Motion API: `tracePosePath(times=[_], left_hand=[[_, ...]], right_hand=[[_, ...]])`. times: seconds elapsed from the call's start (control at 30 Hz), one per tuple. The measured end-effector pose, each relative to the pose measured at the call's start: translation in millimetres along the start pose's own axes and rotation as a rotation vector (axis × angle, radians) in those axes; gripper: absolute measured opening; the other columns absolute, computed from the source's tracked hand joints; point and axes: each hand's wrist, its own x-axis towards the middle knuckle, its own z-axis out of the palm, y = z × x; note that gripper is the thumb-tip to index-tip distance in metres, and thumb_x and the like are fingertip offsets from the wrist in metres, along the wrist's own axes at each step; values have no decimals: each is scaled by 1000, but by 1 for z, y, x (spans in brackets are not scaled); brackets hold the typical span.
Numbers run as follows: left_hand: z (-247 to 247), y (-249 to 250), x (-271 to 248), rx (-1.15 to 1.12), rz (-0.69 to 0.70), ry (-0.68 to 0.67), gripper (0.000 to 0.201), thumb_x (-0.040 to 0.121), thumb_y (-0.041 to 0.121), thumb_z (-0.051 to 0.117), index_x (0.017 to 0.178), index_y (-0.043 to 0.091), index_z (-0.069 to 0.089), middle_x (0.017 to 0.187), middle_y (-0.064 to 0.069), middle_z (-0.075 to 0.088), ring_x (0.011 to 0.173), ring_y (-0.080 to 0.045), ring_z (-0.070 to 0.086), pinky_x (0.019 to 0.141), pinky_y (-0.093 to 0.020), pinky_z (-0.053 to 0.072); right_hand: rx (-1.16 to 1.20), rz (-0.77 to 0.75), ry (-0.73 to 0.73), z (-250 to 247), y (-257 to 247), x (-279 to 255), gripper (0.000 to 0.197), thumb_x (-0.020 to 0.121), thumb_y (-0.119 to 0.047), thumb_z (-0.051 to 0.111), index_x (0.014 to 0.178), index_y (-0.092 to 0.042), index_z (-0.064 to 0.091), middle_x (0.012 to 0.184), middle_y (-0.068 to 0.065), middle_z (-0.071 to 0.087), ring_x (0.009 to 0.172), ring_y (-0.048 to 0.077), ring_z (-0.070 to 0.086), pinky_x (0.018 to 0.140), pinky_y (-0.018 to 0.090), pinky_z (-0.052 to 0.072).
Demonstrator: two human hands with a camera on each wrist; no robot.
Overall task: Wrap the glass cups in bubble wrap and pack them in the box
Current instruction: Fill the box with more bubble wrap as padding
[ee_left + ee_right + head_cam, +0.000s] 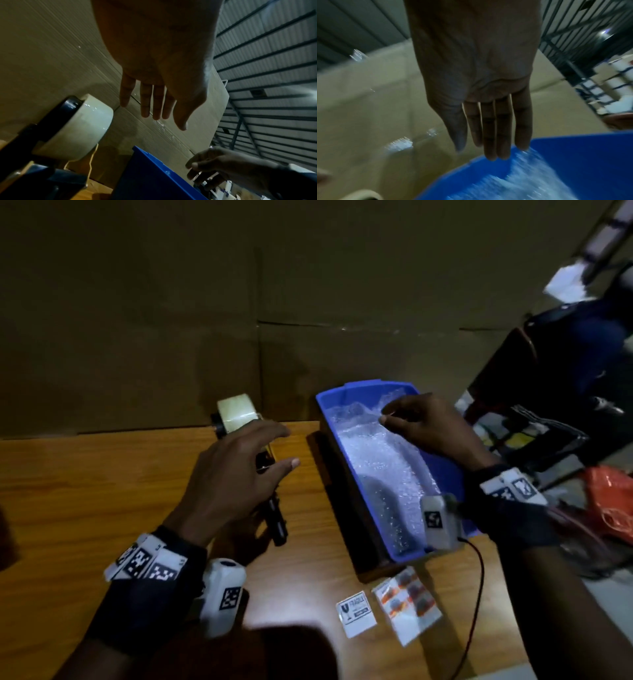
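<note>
Head view: wooden table [102, 481], cardboard wall [171, 302] behind. Tape dispenser [246, 436] lies left of the blue box [442, 474], partly hidden under the left hand [236, 474]. Bubble wrap [380, 460] fills the box; cups cannot be made out inside. Near edge: white sticker [355, 614] reading "FRAGILE", beside a printed packet [409, 604], text unreadable. Left hand hovers over the dispenser, fingers spread. Right hand [428, 426] over the box's far end, fingers loosely bent, on the wrap.

Left wrist view: fingers [145, 100] straight, gripping nothing; tape roll [82, 125] below.

Right wrist view: blurred; fingers [489, 128] extended together, tips at the wrap.
</note>
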Motion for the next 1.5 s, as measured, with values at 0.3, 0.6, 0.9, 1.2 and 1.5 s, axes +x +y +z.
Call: tracePosePath(times=[0.3, 0.6, 0.9, 1.2, 1.5], left_hand=[[45, 2, 50, -28, 60, -97, 49, 84, 52, 64, 124, 24, 67, 130, 9, 64, 119, -13, 60, 94, -33, 51], [58, -12, 59, -67, 72, -100, 45, 85, 48, 66, 124, 24, 67, 130, 9, 64, 120, -13, 61, 95, -38, 52], [61, -16, 63, -73, 84, -96, 44, 85, 48, 65, 122, 24, 68, 129, 9, 64, 119, -13, 61, 94, -37, 52], [62, -2, 78, -16, 53, -85, 46, 84, 53, 66, 123, 27, 66, 127, 11, 65, 119, -13, 60, 91, -34, 51], [81, 28, 101, -213, -83, -236, 97, 67, 85, 62, 141, 23, 53, 123, 9, 68, 115, -3, 62, 97, -31, 50]], right_hand=[[-247, 211, -312, 55, 82, 79, 39, 78, -27, 83, 113, -14, 73, 117, 8, 71, 113, 27, 64, 96, 35, 49], [-424, 186, -391, 103, 101, 90, 37, 78, -20, 79, 114, -23, 71, 128, 8, 63, 115, 33, 60, 85, 35, 46], [-347, 176, -290, 75, 98, 78, 20, 70, -25, 84, 77, -27, 65, 97, 3, 73, 92, 27, 66, 71, 30, 44], [-76, 81, -176, 25, 91, 53, 29, 68, -28, 91, 68, -22, 62, 85, -1, 69, 81, 21, 65, 74, 36, 48], [402, 22, -25, -21, 77, 25, 24, 79, -9, 82, 74, -13, 58, 89, 20, 67, 81, 23, 61, 76, 40, 49]])
